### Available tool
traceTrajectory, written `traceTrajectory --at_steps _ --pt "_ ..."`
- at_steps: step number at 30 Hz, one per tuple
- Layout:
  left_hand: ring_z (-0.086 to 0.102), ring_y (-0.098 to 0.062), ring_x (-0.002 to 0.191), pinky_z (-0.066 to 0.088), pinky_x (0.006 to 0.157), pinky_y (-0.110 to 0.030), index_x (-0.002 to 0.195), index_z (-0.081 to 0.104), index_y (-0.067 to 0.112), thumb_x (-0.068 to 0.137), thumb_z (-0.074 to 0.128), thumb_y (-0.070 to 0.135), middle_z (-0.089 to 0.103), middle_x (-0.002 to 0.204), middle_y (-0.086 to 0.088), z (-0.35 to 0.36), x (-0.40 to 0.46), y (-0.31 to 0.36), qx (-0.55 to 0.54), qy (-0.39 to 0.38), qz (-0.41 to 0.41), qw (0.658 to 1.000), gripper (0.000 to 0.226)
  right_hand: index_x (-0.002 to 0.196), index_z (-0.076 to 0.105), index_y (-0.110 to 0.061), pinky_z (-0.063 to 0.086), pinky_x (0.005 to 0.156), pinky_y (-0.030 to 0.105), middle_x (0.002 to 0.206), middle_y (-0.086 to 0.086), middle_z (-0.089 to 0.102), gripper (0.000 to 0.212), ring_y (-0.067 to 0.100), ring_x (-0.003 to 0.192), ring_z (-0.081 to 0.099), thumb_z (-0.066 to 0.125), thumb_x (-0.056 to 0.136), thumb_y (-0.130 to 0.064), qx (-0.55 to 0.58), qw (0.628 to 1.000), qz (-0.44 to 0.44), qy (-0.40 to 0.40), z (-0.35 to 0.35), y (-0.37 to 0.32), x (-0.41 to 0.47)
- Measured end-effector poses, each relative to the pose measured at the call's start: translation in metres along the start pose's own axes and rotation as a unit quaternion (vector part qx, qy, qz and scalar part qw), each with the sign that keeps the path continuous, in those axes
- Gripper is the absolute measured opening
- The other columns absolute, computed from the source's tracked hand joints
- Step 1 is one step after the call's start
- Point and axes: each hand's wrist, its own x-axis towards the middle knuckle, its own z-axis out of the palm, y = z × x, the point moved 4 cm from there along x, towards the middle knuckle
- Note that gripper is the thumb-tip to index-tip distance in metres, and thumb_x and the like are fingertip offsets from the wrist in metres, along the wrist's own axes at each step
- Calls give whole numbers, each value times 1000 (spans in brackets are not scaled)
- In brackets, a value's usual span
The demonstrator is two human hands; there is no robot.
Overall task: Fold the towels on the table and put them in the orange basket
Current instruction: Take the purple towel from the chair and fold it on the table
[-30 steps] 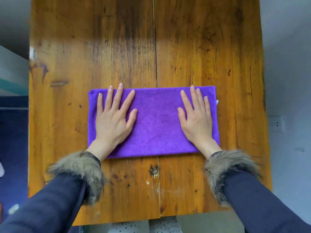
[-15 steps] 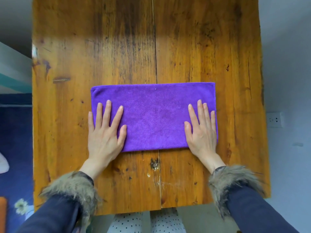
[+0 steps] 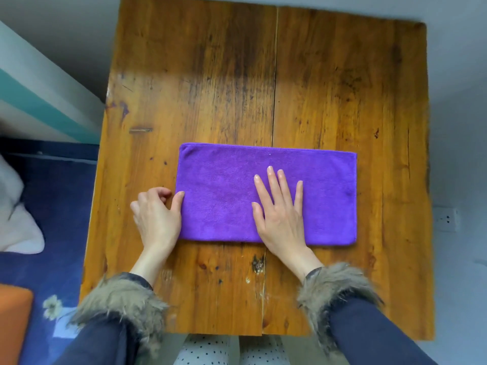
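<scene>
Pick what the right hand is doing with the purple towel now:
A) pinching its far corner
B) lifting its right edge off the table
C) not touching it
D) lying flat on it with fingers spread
D: the right hand lies palm down on the middle of the towel, fingers straight and spread, and the towel is flat on the table.
</scene>
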Motion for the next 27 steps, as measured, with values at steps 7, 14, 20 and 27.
traceTrajectory --at_steps 7,14,20,27 --pt "52 -35 105 41 91 -39 95 68 10 85 62 31 63 104 -15 1 13 7 -13 -56 -20 998 24 141 42 -20 18 112 56 150 6 34 53 25 140 30 34 90 -35 -63 997 27 -21 17 -5 6" --pt "59 -27 79 40 70 -28 75 62 15 78 64 24 63 71 -3 -6 18 9 -76 -106 -51 990 9 143 37 -21 18 113 56 152 6 31 55 25 141 27 30 91 -38 -73 996 29 -39 18 -7 6" --pt "55 -15 67 45 66 -30 96 59 10 84 67 12 61 69 0 -12 17 8 -258 -197 -107 940 14 143 36 -20 17 112 57 152 8 31 57 27 141 27 30 92 -43 -87 995 23 -46 17 -7 5" --pt "59 -21 89 54 79 -36 118 58 1 87 62 3 60 101 -14 -32 7 31 -327 -299 -124 888 31 145 32 -19 8 113 57 154 7 26 56 27 143 21 37 94 -43 -53 997 11 -59 16 -7 6"
